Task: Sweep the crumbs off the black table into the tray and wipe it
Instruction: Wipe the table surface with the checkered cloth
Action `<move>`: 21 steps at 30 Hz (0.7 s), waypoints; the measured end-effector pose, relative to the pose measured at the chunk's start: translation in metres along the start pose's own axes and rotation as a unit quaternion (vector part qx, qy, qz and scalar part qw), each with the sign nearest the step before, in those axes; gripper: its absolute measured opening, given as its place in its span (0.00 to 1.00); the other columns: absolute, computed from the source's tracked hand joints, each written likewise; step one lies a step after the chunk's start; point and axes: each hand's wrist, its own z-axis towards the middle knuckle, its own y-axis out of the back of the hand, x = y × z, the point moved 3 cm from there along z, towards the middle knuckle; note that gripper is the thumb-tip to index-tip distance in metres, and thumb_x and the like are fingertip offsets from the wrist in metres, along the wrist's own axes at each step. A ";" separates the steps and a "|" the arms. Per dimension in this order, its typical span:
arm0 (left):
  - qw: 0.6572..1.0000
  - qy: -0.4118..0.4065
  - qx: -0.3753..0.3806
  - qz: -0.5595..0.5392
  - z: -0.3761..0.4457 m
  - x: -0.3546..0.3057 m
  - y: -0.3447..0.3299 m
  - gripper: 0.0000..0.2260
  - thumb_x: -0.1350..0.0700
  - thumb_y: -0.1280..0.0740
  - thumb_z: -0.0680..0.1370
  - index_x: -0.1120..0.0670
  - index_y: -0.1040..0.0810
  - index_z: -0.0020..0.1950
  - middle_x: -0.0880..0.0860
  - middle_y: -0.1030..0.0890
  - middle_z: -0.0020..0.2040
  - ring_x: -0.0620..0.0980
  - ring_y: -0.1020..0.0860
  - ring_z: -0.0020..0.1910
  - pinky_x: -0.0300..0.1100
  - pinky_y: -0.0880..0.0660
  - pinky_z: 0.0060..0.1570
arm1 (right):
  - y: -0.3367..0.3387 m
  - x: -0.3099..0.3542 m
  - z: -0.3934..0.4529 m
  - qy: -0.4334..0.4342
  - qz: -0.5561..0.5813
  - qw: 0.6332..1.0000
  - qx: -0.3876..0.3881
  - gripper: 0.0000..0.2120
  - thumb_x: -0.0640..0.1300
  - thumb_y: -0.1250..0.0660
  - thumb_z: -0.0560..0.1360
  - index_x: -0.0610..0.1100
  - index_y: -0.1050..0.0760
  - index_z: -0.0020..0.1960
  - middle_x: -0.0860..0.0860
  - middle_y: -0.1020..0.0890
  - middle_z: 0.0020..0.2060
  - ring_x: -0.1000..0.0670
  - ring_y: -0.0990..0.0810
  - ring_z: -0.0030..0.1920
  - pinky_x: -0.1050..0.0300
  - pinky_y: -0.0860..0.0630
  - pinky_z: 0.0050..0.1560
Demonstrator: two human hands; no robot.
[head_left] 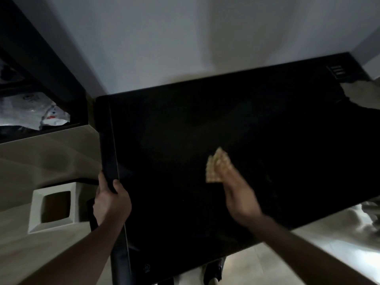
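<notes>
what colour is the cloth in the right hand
Tan-yellow with a small grid pattern, the cloth shows in the head view.

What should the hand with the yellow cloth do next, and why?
Probably sweep the yellow cloth leftward across the black table toward the tray. The right hand presses the cloth on the middle of the table, and the left hand grips the dark tray against the table's left edge, seemingly ready to catch crumbs. The crumbs themselves are too small to see.

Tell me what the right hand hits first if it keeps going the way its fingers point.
Probably nothing: the right hand, holding the cloth, points up-left across bare table; the wall lies beyond its far edge.
</notes>
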 end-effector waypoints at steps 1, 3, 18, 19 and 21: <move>1.000 0.000 -0.001 0.001 0.000 0.000 0.000 0.28 0.43 0.47 0.84 0.43 0.50 0.83 0.62 0.26 0.74 0.70 0.25 0.67 0.63 0.26 0.64 | 0.019 -0.026 0.018 -0.030 -0.040 0.999 -0.017 0.25 0.31 0.44 0.83 0.38 0.34 0.79 0.44 0.38 0.82 0.45 0.41 0.83 0.46 0.43 0.82; 1.000 0.006 -0.006 0.005 -0.001 0.000 -0.001 0.27 0.43 0.47 0.84 0.42 0.50 0.83 0.61 0.27 0.75 0.70 0.26 0.68 0.64 0.28 0.65 | 0.047 -0.084 0.050 -0.081 -0.131 0.988 -0.032 0.25 0.34 0.44 0.82 0.41 0.33 0.79 0.43 0.36 0.81 0.40 0.40 0.82 0.38 0.42 0.81; 0.999 0.013 -0.020 0.027 -0.002 -0.007 0.001 0.26 0.44 0.46 0.83 0.40 0.49 0.82 0.63 0.23 0.70 0.71 0.23 0.64 0.64 0.26 0.63 | -0.045 -0.001 -0.054 0.152 -0.204 0.951 0.174 0.37 0.47 0.39 0.77 0.55 0.45 0.84 0.50 0.43 0.84 0.46 0.44 0.83 0.42 0.47 0.79; 0.999 0.020 -0.019 0.026 -0.002 -0.007 0.002 0.27 0.44 0.46 0.83 0.40 0.49 0.82 0.64 0.23 0.70 0.71 0.23 0.64 0.64 0.26 0.63 | -0.057 0.007 -0.081 0.189 -0.184 0.947 0.184 0.36 0.47 0.35 0.76 0.56 0.41 0.82 0.52 0.41 0.83 0.47 0.42 0.83 0.44 0.42 0.78; 0.999 0.027 -0.016 0.024 -0.003 -0.008 0.002 0.27 0.44 0.46 0.83 0.41 0.49 0.82 0.65 0.23 0.69 0.71 0.24 0.64 0.64 0.27 0.64 | -0.066 0.003 -0.120 0.247 -0.195 0.930 0.190 0.30 0.45 0.31 0.78 0.55 0.32 0.79 0.54 0.39 0.83 0.49 0.40 0.82 0.48 0.36 0.77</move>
